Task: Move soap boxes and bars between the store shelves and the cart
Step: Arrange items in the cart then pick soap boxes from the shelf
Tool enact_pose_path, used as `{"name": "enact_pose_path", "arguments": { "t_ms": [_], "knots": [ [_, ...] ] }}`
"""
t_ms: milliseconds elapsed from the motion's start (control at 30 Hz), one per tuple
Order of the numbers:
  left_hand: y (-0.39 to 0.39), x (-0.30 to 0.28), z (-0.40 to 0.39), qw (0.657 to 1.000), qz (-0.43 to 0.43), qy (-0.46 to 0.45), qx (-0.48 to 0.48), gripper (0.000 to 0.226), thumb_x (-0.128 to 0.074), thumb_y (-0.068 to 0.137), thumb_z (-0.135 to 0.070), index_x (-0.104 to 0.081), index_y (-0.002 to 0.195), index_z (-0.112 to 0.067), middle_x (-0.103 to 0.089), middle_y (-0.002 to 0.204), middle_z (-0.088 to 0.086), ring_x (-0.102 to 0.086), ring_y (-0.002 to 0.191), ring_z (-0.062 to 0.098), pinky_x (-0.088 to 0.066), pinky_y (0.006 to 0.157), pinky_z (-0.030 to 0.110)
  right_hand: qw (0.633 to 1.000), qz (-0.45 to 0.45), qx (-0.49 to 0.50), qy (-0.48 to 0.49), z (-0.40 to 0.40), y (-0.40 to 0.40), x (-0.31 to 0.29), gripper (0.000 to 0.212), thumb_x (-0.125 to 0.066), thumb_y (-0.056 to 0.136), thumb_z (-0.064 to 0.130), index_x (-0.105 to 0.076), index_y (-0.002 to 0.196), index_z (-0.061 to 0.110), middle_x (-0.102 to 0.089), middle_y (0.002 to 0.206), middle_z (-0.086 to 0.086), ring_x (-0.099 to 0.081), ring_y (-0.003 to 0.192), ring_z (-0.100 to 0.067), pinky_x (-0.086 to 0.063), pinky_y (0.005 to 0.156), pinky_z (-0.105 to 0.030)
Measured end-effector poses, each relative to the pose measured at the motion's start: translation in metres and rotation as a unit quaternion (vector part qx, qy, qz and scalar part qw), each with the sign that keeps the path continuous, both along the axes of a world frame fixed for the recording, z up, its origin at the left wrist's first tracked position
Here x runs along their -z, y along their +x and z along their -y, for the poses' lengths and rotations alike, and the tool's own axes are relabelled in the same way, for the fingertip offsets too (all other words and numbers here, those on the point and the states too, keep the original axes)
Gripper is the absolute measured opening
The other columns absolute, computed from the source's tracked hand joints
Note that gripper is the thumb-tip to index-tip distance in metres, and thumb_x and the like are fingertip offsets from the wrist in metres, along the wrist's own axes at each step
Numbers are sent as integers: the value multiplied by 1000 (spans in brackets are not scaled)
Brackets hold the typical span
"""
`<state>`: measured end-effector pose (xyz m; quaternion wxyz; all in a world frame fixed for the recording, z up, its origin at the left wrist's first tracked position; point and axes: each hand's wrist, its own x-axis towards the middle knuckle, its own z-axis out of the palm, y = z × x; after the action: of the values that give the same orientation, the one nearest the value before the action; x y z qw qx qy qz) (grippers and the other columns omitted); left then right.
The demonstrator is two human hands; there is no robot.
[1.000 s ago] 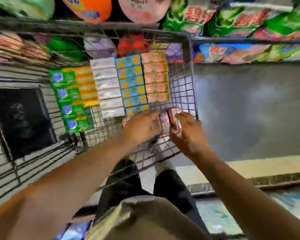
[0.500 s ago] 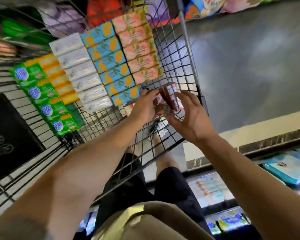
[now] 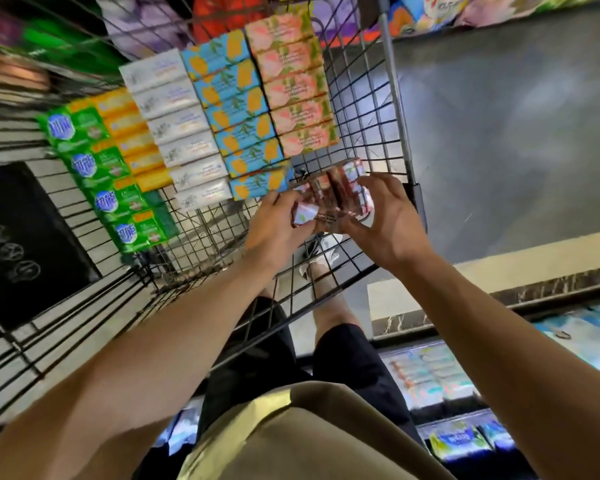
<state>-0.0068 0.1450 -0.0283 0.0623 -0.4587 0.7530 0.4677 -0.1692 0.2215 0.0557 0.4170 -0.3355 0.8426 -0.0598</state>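
Red-wrapped soap bars (image 3: 340, 194) gripped between both hands over cart (image 3: 368, 109).

Black wire cart (image 3: 368, 109) holds rows of boxes: green (image 3: 118, 199), orange (image 3: 132, 143), white (image 3: 184, 133), blue-and-yellow (image 3: 239, 109), pink floral (image 3: 295, 84). Floor (image 3: 516, 116) is grey.

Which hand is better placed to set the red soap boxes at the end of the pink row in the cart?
Right hand, probably: it grips the red boxes nearest the bare mesh below the pink row.
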Motion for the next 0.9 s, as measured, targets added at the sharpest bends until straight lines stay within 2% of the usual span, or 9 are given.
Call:
{"name": "enact_pose_path", "arguments": {
  "t_ms": [133,233,333,400,500,600,700,767,900],
  "knots": [
    [28,-14,21,999,7,4,-42,54,-84,72,-41,-67,115,-11,-48,106,-2,-46,96,8,-28,78,3,1000,12,-13,16,4,-1,9,56,-67,88,25,-48,139,14,-45,143,-7,-50,123,-23,-39,92,-25],
    [51,-26,43,997,9,4,-77,53,-85,72,-37,-69,114,-9,-59,108,1,-53,96,8,-36,83,7,998,23,-7,49,11,-1,26,68,-67,84,27,-39,145,16,-38,149,-12,-45,132,-27,-42,106,-37],
    [62,-37,57,978,18,111,-177,35,-81,79,-30,-63,107,-19,-68,77,-3,-68,57,17,-56,52,28,996,-16,-33,78,17,5,45,77,-68,83,30,-31,150,14,-32,153,-14,-37,137,-31,-40,110,-47],
    [66,-37,62,970,16,127,-207,30,-77,83,-32,-58,102,-21,-64,69,-6,-66,46,16,-53,40,30,995,-56,-40,67,21,10,54,70,-67,86,25,-37,146,9,-37,148,-17,-41,133,-35,-42,108,-48],
    [71,-34,67,966,11,120,-227,25,-70,88,-39,-60,95,-17,-63,59,-2,-62,40,14,-46,36,25,989,-89,-33,112,31,12,62,65,-64,89,23,-31,143,8,-44,138,-21,-48,124,-36,-45,104,-49],
    [74,-26,69,969,18,94,-227,40,-62,90,-53,-61,86,-13,-64,61,2,-63,46,19,-42,40,25,982,-126,-69,120,37,14,63,57,-57,94,18,-31,143,5,-42,136,-25,-44,124,-41,-41,106,-50],
    [76,-21,70,973,5,54,-226,38,-59,88,-52,-58,71,-17,-55,60,-6,-53,53,-1,-33,45,16,980,-123,-76,137,42,21,68,57,-55,93,11,-32,145,9,-36,143,-21,-45,124,-44,-43,101,-52],
    [76,-17,70,970,1,55,-238,38,-59,86,-51,-57,68,-18,-54,58,-7,-49,52,-4,-32,45,17,975,-110,-76,178,45,26,74,64,-57,93,11,-25,148,18,-33,150,-16,-50,122,-44,-47,94,-51],
    [75,-17,70,970,8,49,-238,43,-63,90,-49,-58,68,-13,-55,57,-3,-50,52,4,-31,43,21,975,-113,-76,177,47,25,79,54,-55,92,2,-32,137,19,-46,133,-19,-58,108,-45,-48,82,-46]
  ]
}}
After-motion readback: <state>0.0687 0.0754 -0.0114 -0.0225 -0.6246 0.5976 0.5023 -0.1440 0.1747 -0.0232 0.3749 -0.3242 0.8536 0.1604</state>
